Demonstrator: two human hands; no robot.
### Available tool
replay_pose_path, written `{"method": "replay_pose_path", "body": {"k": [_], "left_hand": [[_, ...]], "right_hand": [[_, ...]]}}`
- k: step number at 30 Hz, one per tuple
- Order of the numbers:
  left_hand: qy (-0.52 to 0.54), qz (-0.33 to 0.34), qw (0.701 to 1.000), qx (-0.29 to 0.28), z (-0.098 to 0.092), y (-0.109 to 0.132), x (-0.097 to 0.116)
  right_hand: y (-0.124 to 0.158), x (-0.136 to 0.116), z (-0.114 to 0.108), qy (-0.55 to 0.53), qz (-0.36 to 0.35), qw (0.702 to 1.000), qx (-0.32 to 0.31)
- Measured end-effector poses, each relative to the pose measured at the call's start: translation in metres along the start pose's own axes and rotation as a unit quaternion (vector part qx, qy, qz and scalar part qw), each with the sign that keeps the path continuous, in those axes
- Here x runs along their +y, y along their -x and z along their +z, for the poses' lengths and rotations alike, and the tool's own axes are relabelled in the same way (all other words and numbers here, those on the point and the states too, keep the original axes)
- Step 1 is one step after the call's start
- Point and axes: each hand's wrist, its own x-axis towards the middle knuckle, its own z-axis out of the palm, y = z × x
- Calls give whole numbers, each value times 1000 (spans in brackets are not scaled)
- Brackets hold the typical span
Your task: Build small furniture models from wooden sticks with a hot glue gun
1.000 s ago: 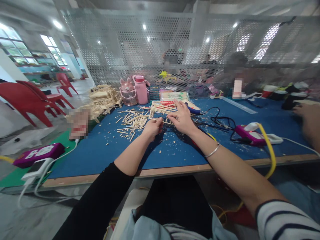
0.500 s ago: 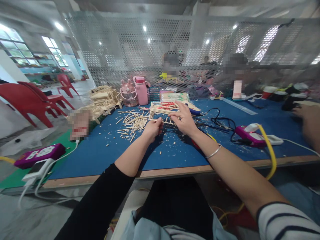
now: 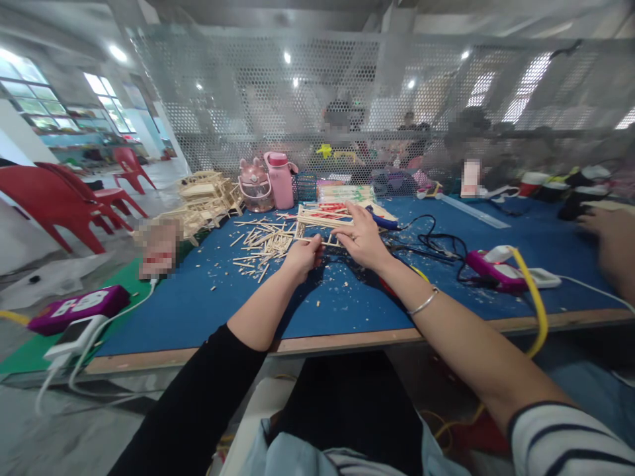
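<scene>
A small frame of thin wooden sticks is held low over the blue table top. My left hand pinches its near edge between thumb and fingers. At its right end, the bent fingers of my right hand grip the sticks, with the forefinger raised; the fingertips are partly hidden. Loose wooden sticks lie in a pile to the left of my hands. Behind the frame lie packs of sticks in printed wrapping. A tool with a blue handle rests just beyond my right hand.
Finished-looking stick models are stacked at the left, near a pink bottle and a round pink jug. Purple power strips with cables flank the work area. A clear ruler lies back right. Another person's hand shows far right.
My right fingers have shifted slightly left and closed in on the near stick of the frame. My left hand stays nearly where it was.
</scene>
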Motion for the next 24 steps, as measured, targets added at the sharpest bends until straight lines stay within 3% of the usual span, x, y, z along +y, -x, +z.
{"method": "replay_pose_path", "body": {"k": [24], "left_hand": [[-2, -7, 1000, 6, 0, 0, -1]], "right_hand": [[0, 1, 0, 8, -5, 1000, -20]]}}
